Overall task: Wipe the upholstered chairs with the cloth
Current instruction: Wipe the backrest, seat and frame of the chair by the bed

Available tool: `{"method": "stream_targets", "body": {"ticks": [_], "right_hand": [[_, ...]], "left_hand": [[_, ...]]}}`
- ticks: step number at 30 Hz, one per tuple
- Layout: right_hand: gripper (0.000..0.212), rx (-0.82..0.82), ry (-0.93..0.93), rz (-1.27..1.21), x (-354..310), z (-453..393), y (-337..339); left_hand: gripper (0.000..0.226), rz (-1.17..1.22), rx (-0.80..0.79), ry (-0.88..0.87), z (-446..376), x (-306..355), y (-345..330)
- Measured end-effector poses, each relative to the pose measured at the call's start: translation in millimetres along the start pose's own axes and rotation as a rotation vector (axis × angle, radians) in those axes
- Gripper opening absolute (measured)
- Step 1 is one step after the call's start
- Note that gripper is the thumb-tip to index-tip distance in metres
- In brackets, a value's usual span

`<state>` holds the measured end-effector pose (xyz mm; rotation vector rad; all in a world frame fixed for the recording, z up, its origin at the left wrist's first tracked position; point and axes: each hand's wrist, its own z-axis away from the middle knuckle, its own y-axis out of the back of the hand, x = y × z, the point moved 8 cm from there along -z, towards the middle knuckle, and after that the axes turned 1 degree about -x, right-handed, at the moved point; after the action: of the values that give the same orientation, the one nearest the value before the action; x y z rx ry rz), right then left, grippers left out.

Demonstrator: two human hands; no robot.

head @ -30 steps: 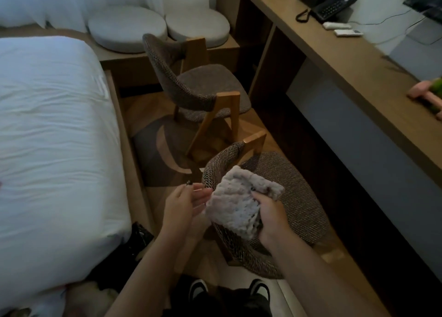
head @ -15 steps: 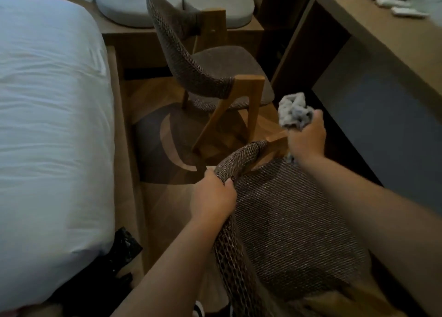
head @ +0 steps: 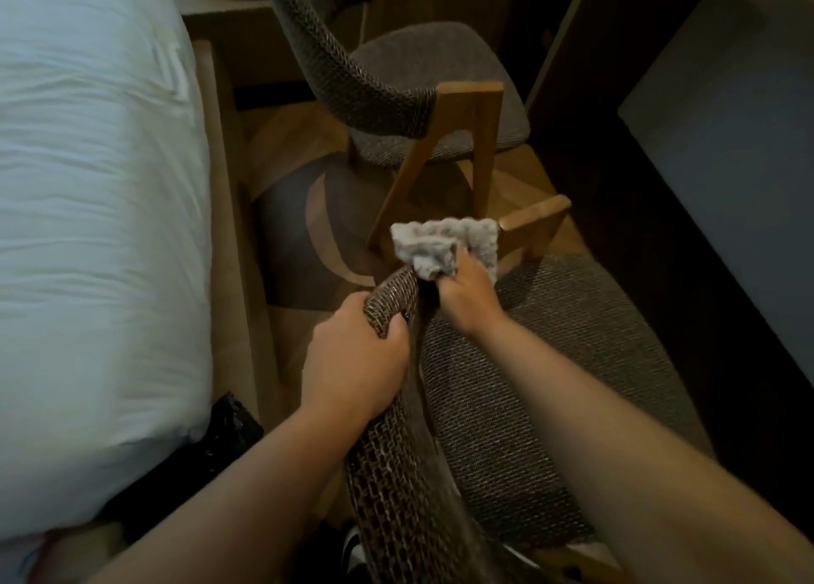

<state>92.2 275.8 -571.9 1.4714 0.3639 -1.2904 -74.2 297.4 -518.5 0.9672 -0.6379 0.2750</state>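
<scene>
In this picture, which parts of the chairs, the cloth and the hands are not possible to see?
Head view only:
- Near chair: legs hidden under its seat and the arms.
- Far chair: backrest top cut off by the upper edge.
- Cloth: lower part hidden in the right hand.
- Left hand: fingertips hidden behind the near chair's backrest.

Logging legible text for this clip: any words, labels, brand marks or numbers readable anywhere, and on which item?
None can be read.
Grey knitted cloth in the right hand: no tag or print shows.
Near brown woven-upholstery chair, gripped at its backrest by the left hand: no label.
Far matching chair: no label.
White bed cover: plain.
</scene>
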Motion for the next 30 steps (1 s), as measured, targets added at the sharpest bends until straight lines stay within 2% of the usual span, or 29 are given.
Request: {"method": "stream_targets", "body": {"ticks": [3,5,6,9,11,12,13,15,17,19,23,27,30], "right_hand": [[0.029,-0.132,0.037,-0.198,-4.9,16.9,-1.2],[0.02,-0.065,0.059,-0.248,-7.9,21.3,23.8],[0.016,0.037,0.078,-0.256,-8.7,22.8,43.2],[0.013,0.501,-0.016,-0.356,12.2,29.2,115.6],[0.027,0.766,-0.027,-0.317,20.9,31.5,161.5],[0.034,0.817,-0.024,-0.221,21.8,26.4,179.1],[0.037,0.806,-0.032,-0.106,25.7,14.1,191.4],[0.042,0.656,-0.154,0.125,47.0,-19.0,195.0],[0.05,0.406,-0.312,0.276,69.4,-42.4,167.8],[0.058,0.247,-0.314,0.336,72.0,-45.8,126.2],[0.067,0.205,-0.175,0.139,42.4,-21.8,66.3],[0.036,0.056,-0.107,-0.155,21.5,0.5,33.3],[0.018,0.091,-0.14,-0.372,14.4,0.1,32.2]], "left_hand": [[0.049,0.002,0.008,-0.014,-0.2,1.0,-0.3],[0.052,0.005,0.009,-0.012,-0.5,0.7,0.3],[0.053,0.006,0.013,-0.011,-0.8,0.8,1.1],[0.057,0.002,0.022,-0.001,-0.7,0.8,1.6],[0.057,0.0,0.024,-0.005,-0.4,1.6,1.2],[0.057,0.001,0.026,-0.008,-0.7,1.2,1.0],[0.057,0.006,0.029,-0.008,-1.3,0.3,0.9],[0.055,0.015,0.039,-0.009,-2.1,-1.4,1.3],[0.052,0.029,0.052,-0.018,-2.0,-1.5,2.3],[0.052,0.031,0.072,-0.024,-1.9,-1.1,4.1],[0.054,0.034,0.074,-0.026,-2.1,-1.3,4.2],[0.049,0.052,0.063,-0.026,-4.5,-5.1,1.7],[0.033,0.133,0.06,-0.046,-6.3,-6.1,0.6]]}}
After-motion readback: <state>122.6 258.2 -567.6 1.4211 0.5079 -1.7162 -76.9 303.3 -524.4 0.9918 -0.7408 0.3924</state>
